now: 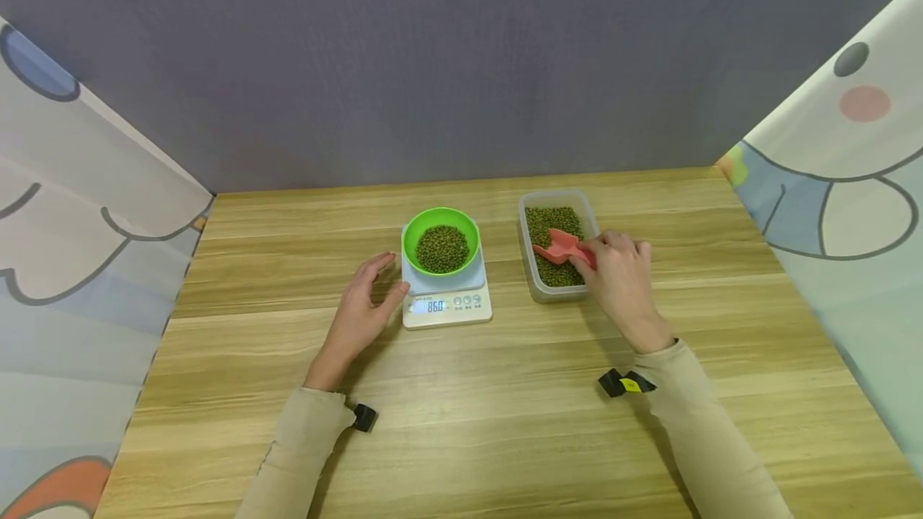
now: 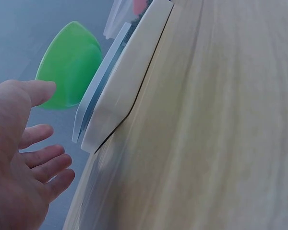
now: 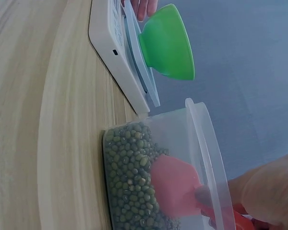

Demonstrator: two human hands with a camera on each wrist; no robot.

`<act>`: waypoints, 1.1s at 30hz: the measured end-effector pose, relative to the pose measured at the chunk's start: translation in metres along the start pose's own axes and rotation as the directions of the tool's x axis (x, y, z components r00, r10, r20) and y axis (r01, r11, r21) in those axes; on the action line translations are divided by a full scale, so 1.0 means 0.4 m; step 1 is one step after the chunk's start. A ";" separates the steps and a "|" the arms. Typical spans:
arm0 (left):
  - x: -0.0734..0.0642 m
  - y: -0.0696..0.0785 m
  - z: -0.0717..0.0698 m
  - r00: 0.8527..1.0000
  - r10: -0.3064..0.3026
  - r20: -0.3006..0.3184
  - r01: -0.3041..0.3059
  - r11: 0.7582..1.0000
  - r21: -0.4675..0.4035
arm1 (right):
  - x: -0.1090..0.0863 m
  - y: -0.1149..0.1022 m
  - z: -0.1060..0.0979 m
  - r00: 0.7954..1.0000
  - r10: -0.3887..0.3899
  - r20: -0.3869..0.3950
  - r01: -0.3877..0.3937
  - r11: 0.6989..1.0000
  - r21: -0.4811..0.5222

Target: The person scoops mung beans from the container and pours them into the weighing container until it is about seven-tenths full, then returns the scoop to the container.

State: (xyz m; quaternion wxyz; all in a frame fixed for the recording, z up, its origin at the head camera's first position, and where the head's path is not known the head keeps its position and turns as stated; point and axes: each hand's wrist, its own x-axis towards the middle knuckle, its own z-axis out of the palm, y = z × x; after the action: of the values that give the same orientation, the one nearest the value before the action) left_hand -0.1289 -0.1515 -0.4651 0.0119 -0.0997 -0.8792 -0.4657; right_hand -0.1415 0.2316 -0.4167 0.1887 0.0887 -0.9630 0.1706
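My right hand grips the handle of a red scoop inside a clear plastic box of green mung beans. Through the box wall in the right wrist view, the scoop touches the beans. A green bowl holding mung beans stands on a white kitchen scale, whose display appears to read 86.0. Beside the scale's left edge is my left hand, fingers spread and relaxed, holding nothing. The left wrist view shows that hand near the bowl.
Everything stands on a wood-grain table. A grey wall panel rises behind its back edge. Cartoon-printed cloths hang at the left and right sides. The plastic box stands to the right of the scale with a narrow gap between them.
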 end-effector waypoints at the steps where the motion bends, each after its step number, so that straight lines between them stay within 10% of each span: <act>1: 0.000 0.000 0.000 1.000 -0.001 0.000 0.001 1.000 0.001 | 0.001 0.000 0.002 1.000 -0.001 -0.002 0.001 1.000 -0.001; 33: -0.002 -0.005 -0.001 1.000 0.002 0.002 -0.002 1.000 0.008 | -0.009 -0.003 0.043 0.990 0.025 -0.141 -0.006 0.990 0.138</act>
State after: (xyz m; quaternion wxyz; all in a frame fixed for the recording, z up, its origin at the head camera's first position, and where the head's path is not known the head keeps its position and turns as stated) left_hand -0.1286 -0.1530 -0.4668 0.0118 -0.1008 -0.8810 -0.4621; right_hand -0.1438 0.2247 -0.4328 0.2490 0.0814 -0.9338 0.2437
